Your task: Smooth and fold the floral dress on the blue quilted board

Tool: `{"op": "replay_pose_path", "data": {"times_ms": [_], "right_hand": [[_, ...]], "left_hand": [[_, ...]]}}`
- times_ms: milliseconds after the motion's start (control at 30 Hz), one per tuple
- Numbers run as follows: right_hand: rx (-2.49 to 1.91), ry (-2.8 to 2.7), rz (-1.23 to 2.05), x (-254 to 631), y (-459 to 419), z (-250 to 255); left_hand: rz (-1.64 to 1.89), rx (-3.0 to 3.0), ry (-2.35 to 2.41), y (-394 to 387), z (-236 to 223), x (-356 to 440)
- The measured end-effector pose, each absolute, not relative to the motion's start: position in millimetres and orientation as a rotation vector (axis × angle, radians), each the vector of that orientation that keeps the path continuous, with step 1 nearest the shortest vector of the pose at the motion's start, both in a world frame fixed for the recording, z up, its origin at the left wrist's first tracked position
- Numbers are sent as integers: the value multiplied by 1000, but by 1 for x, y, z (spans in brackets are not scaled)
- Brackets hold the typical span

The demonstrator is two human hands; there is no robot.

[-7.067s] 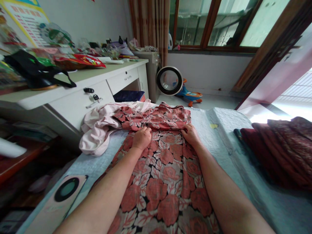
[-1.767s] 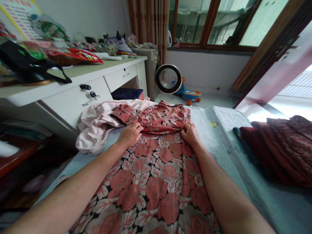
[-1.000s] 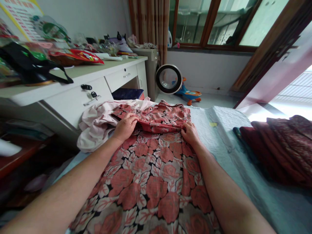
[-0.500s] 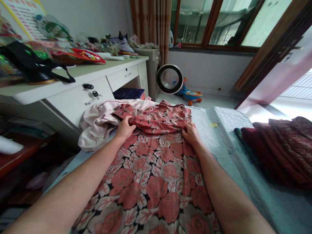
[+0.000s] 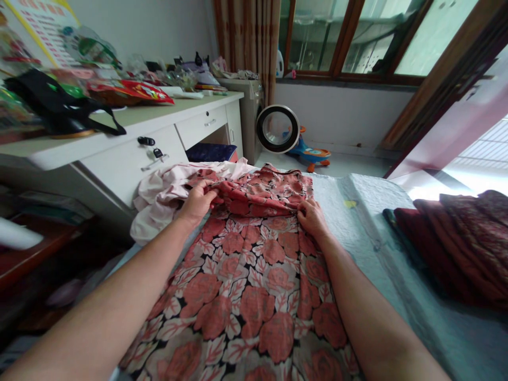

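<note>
A red, grey and black floral garment (image 5: 256, 280) lies spread lengthwise before me, its far part folded over in a bunched layer. My left hand (image 5: 197, 201) is closed on the left side of that folded layer, thumb and fingers pinching the cloth. At the layer's right edge, my right hand (image 5: 311, 217) has its fingers curled on the fabric. Crumpled pale pink cloth (image 5: 154, 198) lies just left of my left hand, partly under the garment. The garment's exact kind cannot be made out.
The garment rests on a light blue padded cover (image 5: 357, 227). Folded dark red clothes (image 5: 448, 248) are stacked at the right. A cluttered white desk (image 5: 159, 119) stands at the left. Beyond are a washing machine's open round door (image 5: 278, 129) and a blue ride-on toy (image 5: 311, 152).
My left hand has shifted slightly left and turned, gathering the left end of the folded layer into its fingers. My right hand stays nearly in place.
</note>
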State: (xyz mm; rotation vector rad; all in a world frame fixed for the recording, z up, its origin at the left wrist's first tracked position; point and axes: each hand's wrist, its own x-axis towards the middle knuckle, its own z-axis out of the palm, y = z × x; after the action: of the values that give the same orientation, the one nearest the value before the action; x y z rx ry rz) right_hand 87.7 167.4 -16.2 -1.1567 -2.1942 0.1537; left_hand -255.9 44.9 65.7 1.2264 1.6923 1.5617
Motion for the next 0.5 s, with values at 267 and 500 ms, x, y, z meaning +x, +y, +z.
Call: {"op": "replay_pose_path", "data": {"times_ms": [267,500], "right_hand": [[-1142,-2195,150,88,167,-15],[-1136,-2204,146,87,166,-15]], "left_hand": [[1525,1315,1709,29,75,-261],[1179,1488,2023,-4,73,-265]]}}
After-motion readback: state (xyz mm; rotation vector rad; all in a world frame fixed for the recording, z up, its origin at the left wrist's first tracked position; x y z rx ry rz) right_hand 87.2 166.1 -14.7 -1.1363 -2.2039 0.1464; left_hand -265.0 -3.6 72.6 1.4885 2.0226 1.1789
